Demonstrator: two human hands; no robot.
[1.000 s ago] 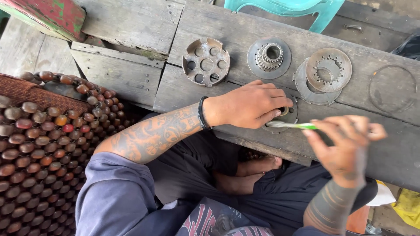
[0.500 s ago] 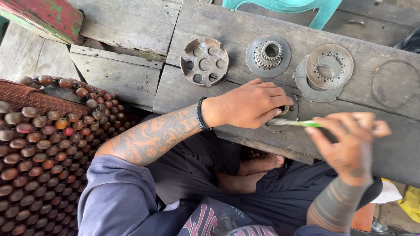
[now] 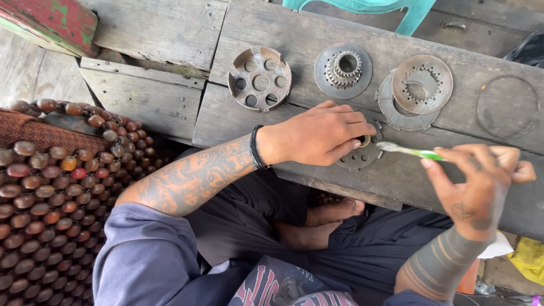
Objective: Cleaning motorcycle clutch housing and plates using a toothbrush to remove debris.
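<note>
My left hand [image 3: 320, 135] presses down on a round metal plate with holes [image 3: 358, 156] that lies on the weathered wooden bench [image 3: 294, 34], fingers over its middle. My right hand [image 3: 479, 181] grips a green-handled toothbrush [image 3: 409, 151], whose bristles touch the plate's right side. Most of the plate is hidden under my left hand.
Further back on the bench lie a slotted round hub [image 3: 259, 78], a toothed gear on a disc [image 3: 343, 69], stacked flat rings [image 3: 418, 90] and a thin ring [image 3: 506, 106]. A beaded seat mat [image 3: 51, 192] lies to the left. A turquoise chair [image 3: 362, 7] stands behind.
The right hand with the toothbrush has shifted slightly right and up; the left hand stays on the plate.
</note>
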